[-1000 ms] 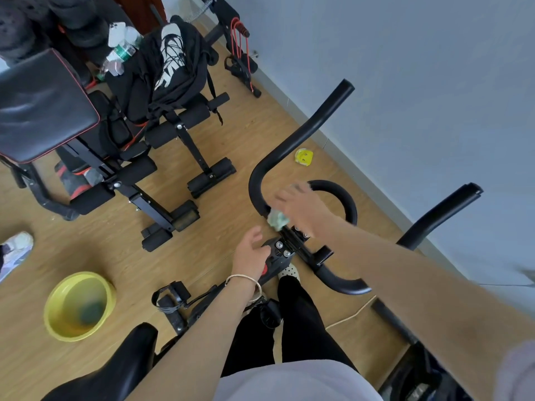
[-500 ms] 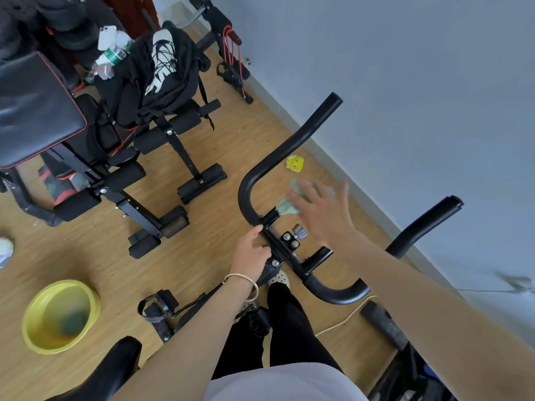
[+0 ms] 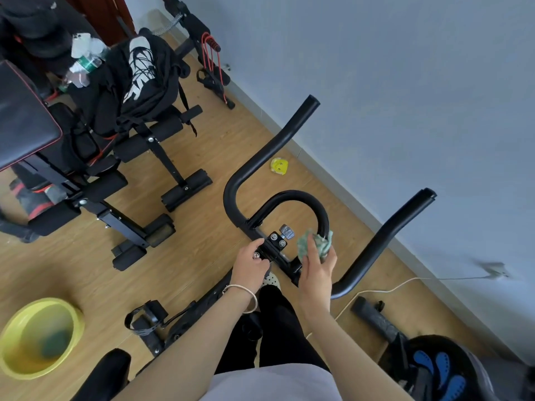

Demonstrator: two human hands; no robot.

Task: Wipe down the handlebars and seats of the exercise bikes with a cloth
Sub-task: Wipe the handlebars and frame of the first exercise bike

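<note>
Wiping down the handlebars (image 3: 260, 163) of an exercise bike, seen from above. Pinching a crumpled green cloth (image 3: 314, 244) in the right hand (image 3: 317, 270), thumb across the front, and pressing it round the right foot of the inner loop (image 3: 301, 196), just beside the bolted clamp (image 3: 276, 241). Folding the cloth about the tube, likely to clean all sides in one pass. Bracing with the left hand (image 3: 250, 266), fingers curled on the bar at the clamp, probably to stop the bars swinging under the rubbing. Working with hands near each other but apart, the clamp between them. Matte black and tubular throughout, with two long capped horns reaching toward the wall. No dirt or wet streak to be made out. Apparently yet to do: both horns and the seat (image 3: 107, 371) at the bottom edge. On the floor to the left, a yellow basin (image 3: 17, 357), probably for rinsing, with something dark green in it.
</note>
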